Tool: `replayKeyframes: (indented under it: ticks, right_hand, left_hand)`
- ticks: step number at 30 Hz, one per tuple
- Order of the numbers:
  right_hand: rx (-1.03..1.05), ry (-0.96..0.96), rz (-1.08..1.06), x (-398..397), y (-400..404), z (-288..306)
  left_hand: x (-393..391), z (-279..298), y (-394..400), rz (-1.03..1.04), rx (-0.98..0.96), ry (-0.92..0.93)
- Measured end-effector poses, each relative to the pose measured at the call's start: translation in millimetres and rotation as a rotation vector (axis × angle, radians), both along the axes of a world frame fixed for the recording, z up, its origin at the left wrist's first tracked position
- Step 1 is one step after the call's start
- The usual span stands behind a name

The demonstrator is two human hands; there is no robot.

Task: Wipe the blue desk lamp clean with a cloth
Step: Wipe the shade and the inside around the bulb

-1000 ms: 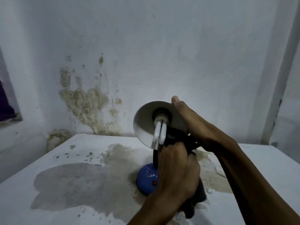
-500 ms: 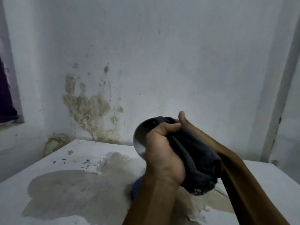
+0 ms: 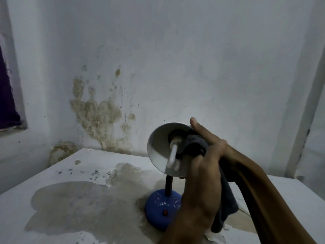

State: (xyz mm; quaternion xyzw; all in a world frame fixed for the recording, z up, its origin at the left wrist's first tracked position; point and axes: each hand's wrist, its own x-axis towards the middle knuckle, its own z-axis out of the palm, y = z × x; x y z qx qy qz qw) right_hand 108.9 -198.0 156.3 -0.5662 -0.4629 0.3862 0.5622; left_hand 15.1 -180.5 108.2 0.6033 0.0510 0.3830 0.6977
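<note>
The desk lamp stands on the table with a blue round base [image 3: 161,208], a black neck and a white-lined shade [image 3: 158,152] tilted toward me. Its white bulb [image 3: 173,155] shows inside the shade. My right hand [image 3: 202,129] grips the shade's right rim from behind, thumb on the top edge. My left hand [image 3: 202,182] holds a dark grey cloth [image 3: 193,145] bunched inside the shade, just right of the bulb. The rest of the cloth hangs down behind my left wrist.
The white table [image 3: 52,191] has a large patch of peeled, stained paint [image 3: 79,205] left of the lamp, with loose flakes. A stained wall [image 3: 95,117] stands close behind. A dark window opening [image 3: 8,103] is at the left and a door frame [image 3: 306,103] at the right.
My left hand with the cloth has dropped from covering the shade's opening to its right side, so the bulb and blue base show again. My right hand stays on the shade.
</note>
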Motion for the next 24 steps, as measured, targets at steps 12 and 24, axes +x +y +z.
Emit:
replayKeyframes:
  ticks: [12, 24]
  right_hand:
    - [-0.056, -0.120, -0.226, -1.0, -5.2, -2.5]
    - [-0.018, -0.121, -0.214, -4.6, -8.2, -3.3]
  left_hand:
    - [-10.5, -53.7, 39.0, 0.673, 1.490, 0.569]
    - [-68.7, -17.5, 94.8, 0.951, 2.192, 0.655]
